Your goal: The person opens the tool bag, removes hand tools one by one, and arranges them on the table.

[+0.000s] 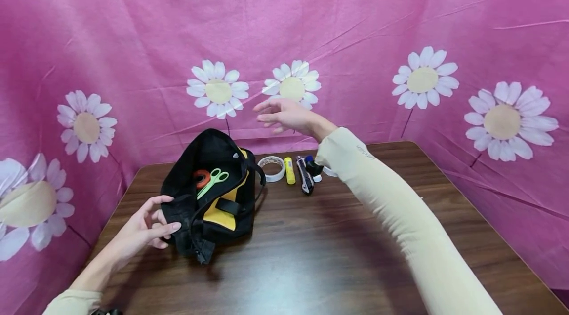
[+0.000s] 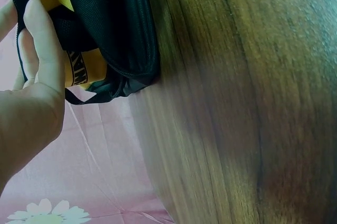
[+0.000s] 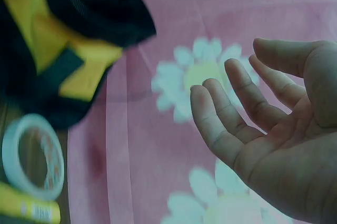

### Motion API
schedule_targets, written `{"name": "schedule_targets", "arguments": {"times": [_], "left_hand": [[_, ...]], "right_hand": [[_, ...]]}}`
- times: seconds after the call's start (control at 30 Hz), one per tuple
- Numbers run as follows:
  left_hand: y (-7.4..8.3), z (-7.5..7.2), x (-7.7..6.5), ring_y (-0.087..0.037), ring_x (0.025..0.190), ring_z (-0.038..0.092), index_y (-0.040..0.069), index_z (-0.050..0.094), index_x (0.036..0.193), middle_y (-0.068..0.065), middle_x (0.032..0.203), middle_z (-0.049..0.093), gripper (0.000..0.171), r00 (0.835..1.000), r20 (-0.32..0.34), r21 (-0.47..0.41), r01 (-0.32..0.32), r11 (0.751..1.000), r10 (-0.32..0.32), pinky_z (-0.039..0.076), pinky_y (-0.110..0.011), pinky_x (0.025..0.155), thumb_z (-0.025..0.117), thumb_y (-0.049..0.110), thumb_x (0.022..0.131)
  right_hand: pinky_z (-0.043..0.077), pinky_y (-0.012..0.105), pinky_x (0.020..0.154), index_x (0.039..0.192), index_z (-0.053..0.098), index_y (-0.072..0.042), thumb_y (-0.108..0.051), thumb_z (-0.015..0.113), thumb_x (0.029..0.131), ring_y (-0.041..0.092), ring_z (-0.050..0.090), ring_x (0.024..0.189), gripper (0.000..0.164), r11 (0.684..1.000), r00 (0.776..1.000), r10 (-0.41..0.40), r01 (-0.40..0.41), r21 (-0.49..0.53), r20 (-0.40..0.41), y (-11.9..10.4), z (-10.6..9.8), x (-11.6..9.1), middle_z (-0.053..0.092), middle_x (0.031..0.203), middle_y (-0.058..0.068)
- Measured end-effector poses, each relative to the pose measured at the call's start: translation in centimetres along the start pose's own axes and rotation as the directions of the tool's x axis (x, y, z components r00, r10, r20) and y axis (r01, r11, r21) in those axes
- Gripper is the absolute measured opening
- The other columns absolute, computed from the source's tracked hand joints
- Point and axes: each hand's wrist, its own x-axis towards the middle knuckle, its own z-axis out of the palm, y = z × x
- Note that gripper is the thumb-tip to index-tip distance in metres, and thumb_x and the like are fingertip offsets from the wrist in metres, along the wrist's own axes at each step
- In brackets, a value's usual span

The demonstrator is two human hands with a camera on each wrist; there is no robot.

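A black and yellow tool bag stands unzipped on the left of the table. My left hand pinches the near left edge of its mouth between thumb and fingers; the left wrist view shows that hand against the black fabric. Inside the bag lie green-handled scissors and a red-orange tape roll. My right hand hangs in the air beyond the bag's right side, fingers loosely spread. In the right wrist view its palm holds nothing.
Right of the bag, along the table's back, lie a white tape roll, a yellow glue stick and a box cutter. Beside them, a blue-and-black item and another white ring are partly covered by the right sleeve. Pink cloth hangs behind.
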Motion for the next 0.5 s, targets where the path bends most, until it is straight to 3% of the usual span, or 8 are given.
{"name": "schedule_targets", "arguments": {"times": [0.2,0.33,0.5], "left_hand": [[0.0,0.0,-0.3,-0.020,0.073,0.066,0.013,0.033,0.142,-0.002,0.079,0.059,0.058,1.000,0.001,-0.013,-0.006,1.000,0.006,0.061,-0.050,0.060,0.068,0.004,0.097],[-0.1,0.1,-0.3,-0.023,0.072,0.067,0.013,0.033,0.143,-0.003,0.080,0.058,0.059,1.000,-0.003,-0.015,-0.010,1.000,0.010,0.061,-0.050,0.060,0.068,0.004,0.096],[0.2,0.1,-0.2,-0.023,0.076,0.066,0.012,0.033,0.143,-0.006,0.088,0.061,0.061,0.999,-0.034,0.000,-0.006,1.000,0.006,0.060,-0.053,0.061,0.071,0.005,0.095]], "right_hand": [[0.056,0.041,0.095,0.138,0.057,-0.008,-0.016,0.065,0.101,0.031,0.059,0.119,0.039,0.996,0.996,-0.022,0.015,0.085,0.085,-1.9,4.0,2.6,0.060,0.132,0.010],[0.051,0.048,0.102,0.139,0.055,-0.002,-0.013,0.063,0.102,0.037,0.056,0.122,0.039,0.990,0.992,-0.031,0.014,0.141,0.124,-2.9,6.2,4.4,0.060,0.130,0.013],[0.047,0.047,0.107,0.140,0.056,-0.004,-0.012,0.063,0.101,0.032,0.057,0.126,0.040,0.988,0.986,0.020,-0.045,0.147,0.168,-3.3,8.7,6.8,0.060,0.135,0.009]]}}
